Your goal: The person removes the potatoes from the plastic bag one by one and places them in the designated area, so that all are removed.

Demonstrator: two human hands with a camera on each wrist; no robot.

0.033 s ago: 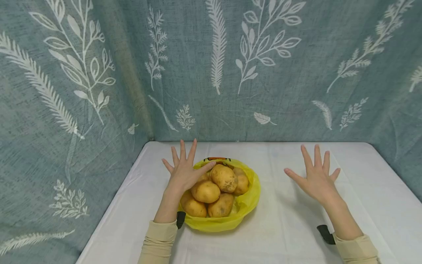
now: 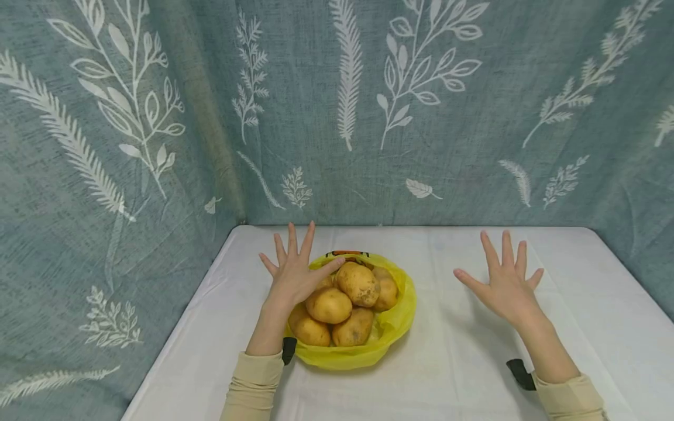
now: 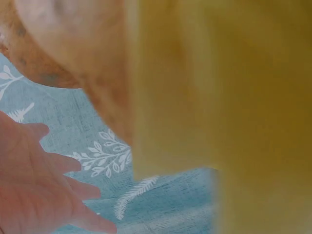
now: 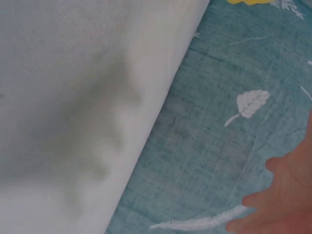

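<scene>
In the head view, several potatoes (image 2: 329, 305) sit heaped in an open yellow plastic bag (image 2: 389, 330) on the white-covered table, left of centre. My left hand (image 2: 291, 280) is over the bag's left side with fingers spread, holding nothing, and it hides part of the heap. The left wrist view has the potatoes (image 3: 73, 53) and the yellow bag (image 3: 180, 122) very close, beside the spread left hand (image 3: 39, 180). To the right of the bag, my right hand (image 2: 505, 289) is held above the tabletop, fingers spread and holding nothing. Its fingers (image 4: 278, 204) show at the right wrist view's corner.
The table (image 2: 437, 374) has a white cloth, and its far edge meets a blue-green curtain (image 2: 316, 117) with white leaf patterns. The same curtain hangs along the left and right sides. A black band (image 2: 520, 374) is at the right wrist.
</scene>
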